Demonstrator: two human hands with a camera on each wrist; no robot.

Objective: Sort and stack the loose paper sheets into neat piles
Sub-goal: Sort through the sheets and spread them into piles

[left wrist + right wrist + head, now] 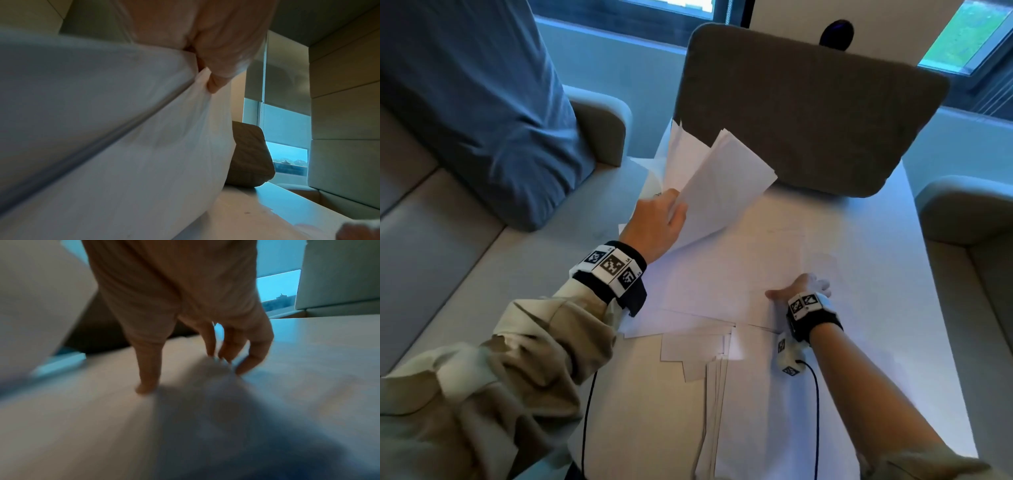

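Observation:
My left hand (666, 214) grips a fanned bundle of white sheets (717, 178), lifted off the table at the far left and tilted up. In the left wrist view the thumb (216, 84) pinches that bundle (144, 146) against the fingers, which stay hidden behind the paper. My right hand (803, 287) rests on loose sheets (722, 274) spread flat over the middle of the white table (900, 274). Its fingertips (244, 365) and thumb (147, 386) touch the paper with the fingers spread and bent; the picture is blurred. More overlapping sheets (695, 353) lie nearer me.
A grey padded chair back (808, 113) stands at the table's far end, just behind the lifted bundle. A blue cushion (472, 102) lies on the beige bench (431, 257) to the left; another bench (969, 222) runs along the right. Black cables (815, 411) trail from both wrists.

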